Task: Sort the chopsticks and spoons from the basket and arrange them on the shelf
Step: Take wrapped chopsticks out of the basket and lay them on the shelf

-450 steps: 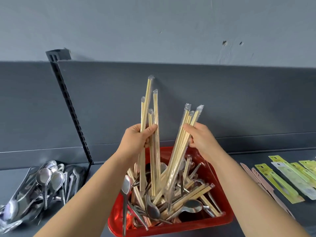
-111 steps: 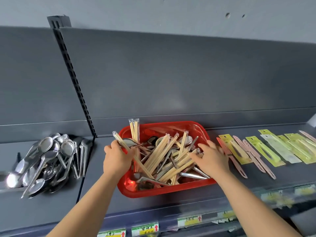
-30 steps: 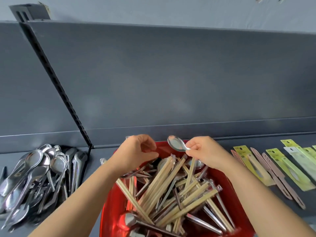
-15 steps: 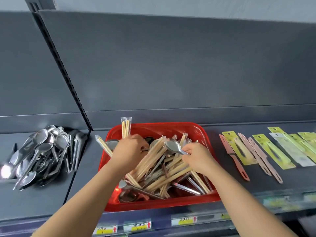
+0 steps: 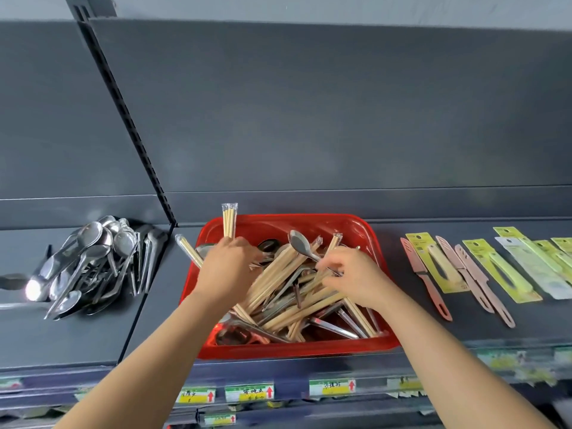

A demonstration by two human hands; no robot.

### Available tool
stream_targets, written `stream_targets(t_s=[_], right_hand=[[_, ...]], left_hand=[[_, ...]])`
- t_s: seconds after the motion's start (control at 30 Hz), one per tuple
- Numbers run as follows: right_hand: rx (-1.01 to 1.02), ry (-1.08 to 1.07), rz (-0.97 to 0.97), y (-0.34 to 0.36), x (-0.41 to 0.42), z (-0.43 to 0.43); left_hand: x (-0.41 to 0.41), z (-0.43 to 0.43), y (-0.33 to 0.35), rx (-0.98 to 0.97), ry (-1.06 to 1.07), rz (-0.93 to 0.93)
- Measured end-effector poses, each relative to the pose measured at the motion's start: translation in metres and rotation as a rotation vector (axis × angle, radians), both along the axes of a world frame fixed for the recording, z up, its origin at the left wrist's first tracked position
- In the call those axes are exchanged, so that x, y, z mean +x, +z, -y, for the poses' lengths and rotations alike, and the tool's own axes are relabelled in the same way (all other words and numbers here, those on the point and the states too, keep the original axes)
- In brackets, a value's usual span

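Observation:
A red basket (image 5: 365,230) on the grey shelf (image 5: 161,305) holds a jumble of wrapped wooden chopsticks (image 5: 278,267) and steel spoons. My right hand (image 5: 356,280) pinches the handle of one spoon (image 5: 298,244), whose bowl sticks up over the heap. My left hand (image 5: 227,267) is down in the basket's left side, fingers curled among chopsticks; what they hold is hidden. Two wrapped packs (image 5: 229,219) poke up behind and to the left of that hand. A pile of sorted spoons (image 5: 93,261) lies on the shelf at the left.
A slotted upright (image 5: 123,119) divides the shelf's back panel just left of the basket. Packaged pink and yellow-green knives (image 5: 483,270) lie in a row to the right. Price labels (image 5: 249,393) line the shelf's front edge.
Both hands stay in the basket. The right hand still holds the spoon by its handle, now a little further right; the left hand has hardly moved.

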State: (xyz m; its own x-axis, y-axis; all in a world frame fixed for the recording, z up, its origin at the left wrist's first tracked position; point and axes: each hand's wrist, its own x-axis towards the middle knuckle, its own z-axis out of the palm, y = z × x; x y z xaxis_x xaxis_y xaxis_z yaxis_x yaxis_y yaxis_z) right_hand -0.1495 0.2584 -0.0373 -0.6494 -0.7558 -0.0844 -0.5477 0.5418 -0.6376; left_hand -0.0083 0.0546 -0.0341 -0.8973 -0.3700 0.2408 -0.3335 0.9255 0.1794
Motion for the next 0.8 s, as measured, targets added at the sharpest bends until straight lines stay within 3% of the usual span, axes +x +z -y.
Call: stream_targets(t_s=[0.07,0.17,0.6,0.8], right_hand=[[0.110,0.091,0.018,-0.003,0.005,-0.007],[0.206,0.147,-0.103,-0.011,0.004,-0.011],[0.150,0.190,-0.324,-0.011,-0.020,-0.007],[0.162,0.128,-0.322,0.013,-0.034,-0.011]], left_hand=[[-0.002,-0.012,-0.006,0.088,-0.009,0.158],[-0.009,-0.019,-0.014,0.082,0.032,0.327],[-0.024,-0.009,-0.001,0.460,0.080,0.185],[-0.027,-0.003,0.012,0.573,0.105,0.074]])
